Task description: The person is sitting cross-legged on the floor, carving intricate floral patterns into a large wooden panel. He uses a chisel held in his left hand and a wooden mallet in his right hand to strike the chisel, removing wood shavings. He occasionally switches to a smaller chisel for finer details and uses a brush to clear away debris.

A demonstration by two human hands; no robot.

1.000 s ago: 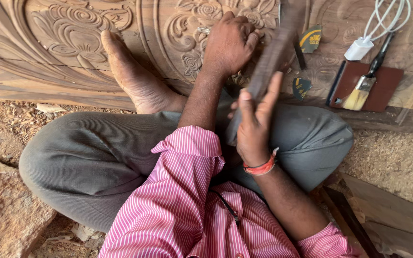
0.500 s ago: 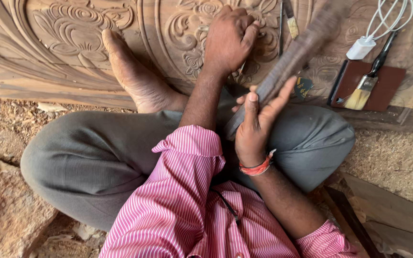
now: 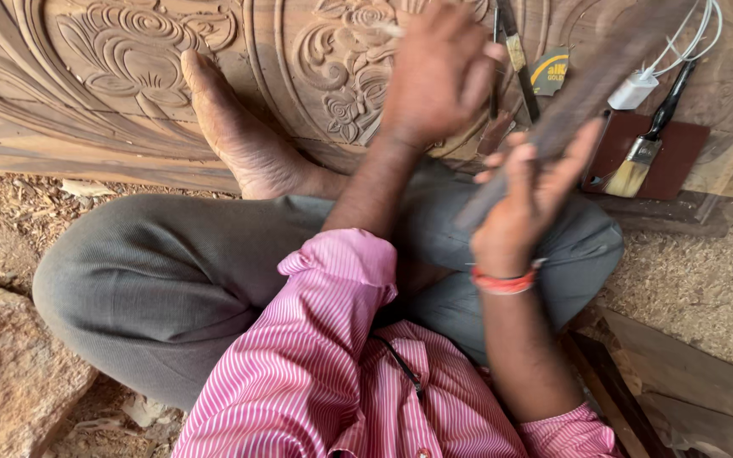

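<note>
I sit cross-legged at a large carved wooden panel (image 3: 129,59) with floral relief. My left hand (image 3: 439,72) rests fisted on the carving, closed around a thin chisel (image 3: 388,27) whose tip pokes out at the top; it is blurred. My right hand (image 3: 523,208), with an orange band at the wrist, grips the lower end of a long dark wooden mallet stick (image 3: 587,93), which slants up to the right above the panel. My bare foot (image 3: 239,136) lies on the panel's lower edge.
More chisels (image 3: 515,51) lie on the panel beside my left hand. To the right, a paintbrush (image 3: 646,144) rests on a dark red sheet (image 3: 680,161), near a white charger with cable (image 3: 638,85). Sawdust covers the ground; wooden planks (image 3: 680,373) lie at lower right.
The mallet stick has swung up and to the right, away from my left hand. My left hand stays on the carving with the chisel.
</note>
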